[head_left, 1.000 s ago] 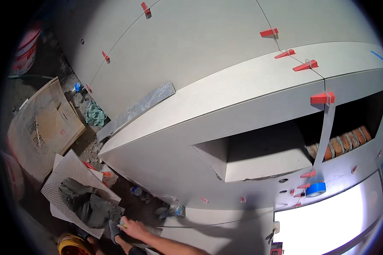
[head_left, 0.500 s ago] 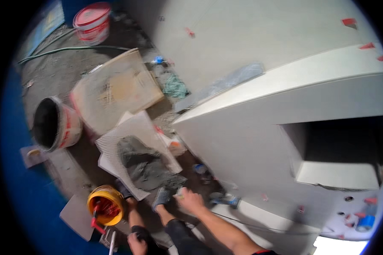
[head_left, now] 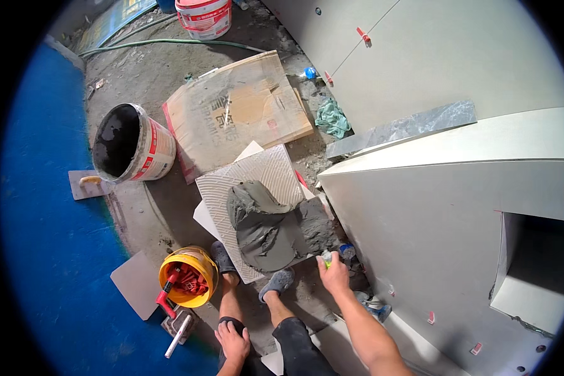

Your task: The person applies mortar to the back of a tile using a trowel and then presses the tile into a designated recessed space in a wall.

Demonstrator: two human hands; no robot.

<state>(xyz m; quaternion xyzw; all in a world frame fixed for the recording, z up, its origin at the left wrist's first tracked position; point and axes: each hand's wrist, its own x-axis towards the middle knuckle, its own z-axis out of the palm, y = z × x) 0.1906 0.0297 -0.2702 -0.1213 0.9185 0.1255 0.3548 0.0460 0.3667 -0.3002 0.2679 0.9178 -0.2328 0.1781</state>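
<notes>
My right hand (head_left: pixel 334 273) is closed around the light, green-marked handle of a trowel (head_left: pixel 326 257). Its blade seems to be under dark, wet mortar (head_left: pixel 318 224) at the right side of the heap, so its outline is hard to make out. The grey mortar heap (head_left: pixel 266 235), smooth in front and folded at the back, lies on a tile with a ridged back (head_left: pixel 212 183). My left hand (head_left: pixel 233 341) rests on my left knee with its fingers stretched out, holding nothing.
Left of my feet stands a yellow bucket (head_left: pixel 197 297) of red pieces with a red-handled tool (head_left: pixel 167 297). Further off are a mortar-coated white bucket (head_left: pixel 163 150), a float (head_left: pixel 89 184) and flattened cardboard (head_left: pixel 232 106). A grey tiled ledge (head_left: pixel 407 213) rises at right.
The view has shifted, so the scene sits further right and higher. My right hand, still on the trowel, is further right of my foot. My left hand stays at my knee.
</notes>
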